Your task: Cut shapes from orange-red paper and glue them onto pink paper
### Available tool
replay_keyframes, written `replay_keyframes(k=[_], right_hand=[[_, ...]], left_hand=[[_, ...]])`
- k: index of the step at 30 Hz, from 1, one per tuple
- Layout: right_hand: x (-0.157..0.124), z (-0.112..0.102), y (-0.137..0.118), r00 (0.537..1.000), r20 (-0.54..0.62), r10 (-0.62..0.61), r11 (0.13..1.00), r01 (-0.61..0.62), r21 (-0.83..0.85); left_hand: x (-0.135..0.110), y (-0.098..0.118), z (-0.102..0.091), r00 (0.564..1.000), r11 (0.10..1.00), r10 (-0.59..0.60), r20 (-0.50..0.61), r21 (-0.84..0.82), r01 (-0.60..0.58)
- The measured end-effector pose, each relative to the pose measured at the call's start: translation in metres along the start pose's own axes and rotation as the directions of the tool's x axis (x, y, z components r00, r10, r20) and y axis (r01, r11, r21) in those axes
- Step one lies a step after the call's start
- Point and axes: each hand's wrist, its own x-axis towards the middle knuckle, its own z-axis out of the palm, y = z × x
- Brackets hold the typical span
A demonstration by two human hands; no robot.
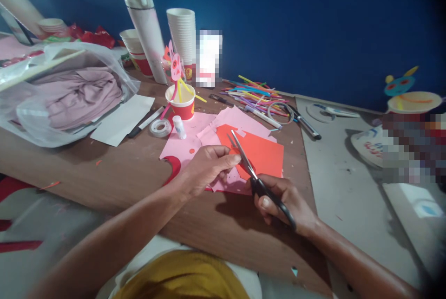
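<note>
My right hand (pixel 284 201) is wrapped round the black handles of a pair of scissors (pixel 245 157), whose blades point up and away, slightly parted. My left hand (pixel 212 164) is closed, thumb against forefinger, on a small piece of orange paper (pixel 236 151) right beside the blades. Below both hands lies a larger orange sheet (pixel 265 150) with a cut edge. Under it are torn pink paper sheets (pixel 188 127). A small orange disc (pixel 192 151) rests on the pink paper, near a white glue stick (pixel 179 127).
A paper cup (pixel 180 106) holds a pink paper figure (pixel 176 67). Tape (pixel 160 127), markers (pixel 146 121) and coloured pipe cleaners (pixel 251 90) lie around. Stacked cups (pixel 181 34) and a white bottle (pixel 146 25) stand behind; a plastic bag (pixel 28 125) fills the left.
</note>
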Motion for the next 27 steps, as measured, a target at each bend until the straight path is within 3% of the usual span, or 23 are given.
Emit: replay_keyframes(k=[7,27], right_hand=[[-0.001,-0.001,0.003,0.999,0.053,-0.006,0.999,0.008,-0.031],[-0.002,-0.002,0.0,0.995,0.095,0.022,0.998,-0.017,-0.059]], left_hand=[[-0.001,0.003,-0.001,0.997,0.997,-0.008,-0.073,0.071,0.013],[0.002,0.009,-0.009,0.998,0.994,-0.062,-0.007,0.09,0.063]])
